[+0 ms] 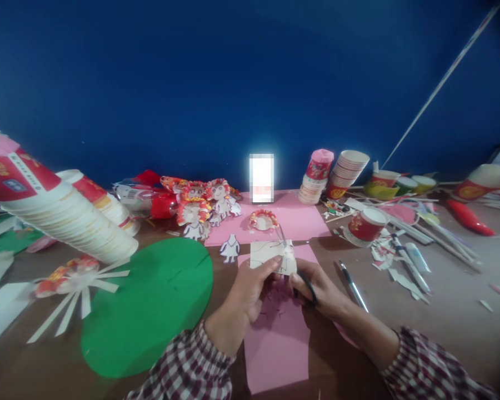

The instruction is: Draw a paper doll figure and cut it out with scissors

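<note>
A piece of white paper with dark drawn lines is grasped between the thumb and fingers of the left hand, to the right of the large, rounded green paper sheet. Scissors with black handles are gripped in the right hand, farther right of the green sheet, and their blades are raised beside the white paper. Beneath both hands, a long pink paper sheet is laid on the brown table. Just beyond the green sheet's upper right edge, a small white cut-out figure outlined in dark lines is placed. Directly beyond the green sheet, paper figures with drawn faces and red-and-yellow trim are clustered. At its upper left edge, a tall, tilted stack of red-and-white paper cups is seen, and nearer, a red-and-orange craft piece with fanned white strips is rested partly over its left edge. Well to its right, past the right hand, a slim silver-and-black pen is laid near a red paper cup with a white rim
</note>
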Demonstrator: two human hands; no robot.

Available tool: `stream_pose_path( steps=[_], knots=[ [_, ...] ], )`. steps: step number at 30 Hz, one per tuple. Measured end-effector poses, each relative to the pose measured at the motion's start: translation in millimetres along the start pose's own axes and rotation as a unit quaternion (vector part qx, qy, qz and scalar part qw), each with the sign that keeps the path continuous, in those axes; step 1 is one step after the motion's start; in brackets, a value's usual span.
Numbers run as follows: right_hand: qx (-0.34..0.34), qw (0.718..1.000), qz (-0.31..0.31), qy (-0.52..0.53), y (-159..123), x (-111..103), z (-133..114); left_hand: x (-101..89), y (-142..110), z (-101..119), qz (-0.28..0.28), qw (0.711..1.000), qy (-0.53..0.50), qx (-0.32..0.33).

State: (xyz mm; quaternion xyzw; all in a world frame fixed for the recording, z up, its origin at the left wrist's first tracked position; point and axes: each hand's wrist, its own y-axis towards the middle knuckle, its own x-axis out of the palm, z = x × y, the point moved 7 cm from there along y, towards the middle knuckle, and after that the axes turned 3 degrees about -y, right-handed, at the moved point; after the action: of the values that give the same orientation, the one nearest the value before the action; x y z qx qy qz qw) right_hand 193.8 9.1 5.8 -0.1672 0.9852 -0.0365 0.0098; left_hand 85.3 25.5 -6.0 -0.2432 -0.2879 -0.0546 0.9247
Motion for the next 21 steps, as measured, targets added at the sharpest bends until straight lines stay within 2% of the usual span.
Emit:
stream_pose_path(
  steps=[3, 14, 21],
  knots=[
    [-0.005, 1.0, -0.005, 0.012, 0.2, 1.8, -0.3, 3.5, 0.7, 0.2, -0.025, 1.0, -0.007, 0.007],
    [-0.007, 1.0, -0.019, 0.01, 0.8, 3.1, -0.8, 9.8, -2.3, -2.5, -0.049, 0.998, -0.026, -0.017],
    [-0.004, 1.0, -0.013, 0.007, 0.8, 2.2, 1.8, 8.3, -3.2, -4.9, -0.039, 0.999, -0.025, -0.027]
  ],
)
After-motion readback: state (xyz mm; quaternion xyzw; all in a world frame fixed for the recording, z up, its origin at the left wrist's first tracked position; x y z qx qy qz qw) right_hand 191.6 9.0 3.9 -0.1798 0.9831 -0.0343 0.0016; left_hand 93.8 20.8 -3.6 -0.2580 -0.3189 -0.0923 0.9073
